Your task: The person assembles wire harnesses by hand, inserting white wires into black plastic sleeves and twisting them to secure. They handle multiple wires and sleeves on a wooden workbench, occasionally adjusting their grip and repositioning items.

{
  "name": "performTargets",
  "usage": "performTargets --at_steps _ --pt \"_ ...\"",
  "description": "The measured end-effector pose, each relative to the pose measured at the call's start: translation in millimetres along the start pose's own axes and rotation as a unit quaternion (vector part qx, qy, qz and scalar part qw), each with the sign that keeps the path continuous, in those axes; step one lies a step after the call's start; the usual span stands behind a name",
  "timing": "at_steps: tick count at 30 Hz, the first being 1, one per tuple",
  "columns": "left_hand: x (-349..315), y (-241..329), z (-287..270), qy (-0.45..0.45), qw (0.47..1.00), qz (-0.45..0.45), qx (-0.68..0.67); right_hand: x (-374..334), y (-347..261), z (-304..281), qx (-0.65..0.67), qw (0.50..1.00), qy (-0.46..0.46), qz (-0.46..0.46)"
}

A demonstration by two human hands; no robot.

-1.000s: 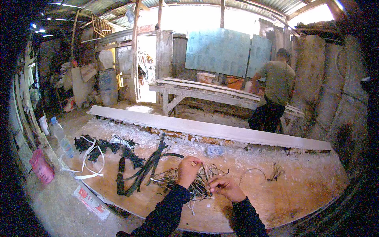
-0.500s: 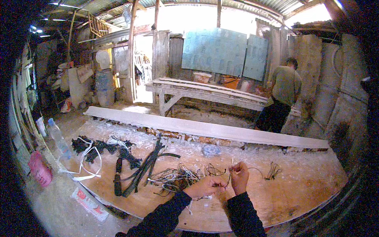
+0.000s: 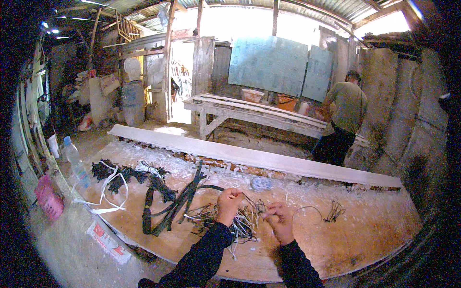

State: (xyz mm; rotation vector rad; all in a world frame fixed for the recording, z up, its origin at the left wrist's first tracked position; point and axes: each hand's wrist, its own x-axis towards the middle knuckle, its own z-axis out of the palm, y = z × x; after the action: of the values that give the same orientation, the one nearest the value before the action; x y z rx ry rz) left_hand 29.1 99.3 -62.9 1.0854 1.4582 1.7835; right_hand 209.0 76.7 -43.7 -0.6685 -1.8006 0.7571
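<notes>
My left hand (image 3: 228,206) is raised over the table with its fingertips pinched on a thin dark cord (image 3: 250,200). That cord stretches toward my right hand (image 3: 280,222), whose thumb and fingers are closed on its other part. Under and beside my left hand lies a tangled pile of black and white cords (image 3: 245,225). Right of my hands, a small bundle of thin dark cords (image 3: 334,211) rests on the wood, and one thin strand curves from it toward my right hand. Whether a knot sits between the fingers is too small to tell.
Dark rubber-like strips (image 3: 177,206), black cord bundles (image 3: 122,177) and a white strap (image 3: 109,209) lie on the table's left. A plastic bottle (image 3: 76,163) stands at its left edge. A long pale beam (image 3: 259,157) runs along the far side. Beyond, a person (image 3: 346,113) stands by a bench (image 3: 254,111).
My left hand has moved up and left, away from my right hand, drawing the cord out between them. My right hand has dropped slightly and turned. The view has shifted a little.
</notes>
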Motion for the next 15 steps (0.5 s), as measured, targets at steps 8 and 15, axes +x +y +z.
performTargets --at_steps 8,15 --pt "5.2 -18.5 -1.7 -0.003 0.997 0.069 0.044 -10.8 -35.3 13.2 0.234 0.93 -0.133 0.251" --pt "-6.2 -17.8 14.0 -0.231 0.964 0.094 0.096 -1.0 12.4 -11.6 0.172 0.976 -0.066 0.115"
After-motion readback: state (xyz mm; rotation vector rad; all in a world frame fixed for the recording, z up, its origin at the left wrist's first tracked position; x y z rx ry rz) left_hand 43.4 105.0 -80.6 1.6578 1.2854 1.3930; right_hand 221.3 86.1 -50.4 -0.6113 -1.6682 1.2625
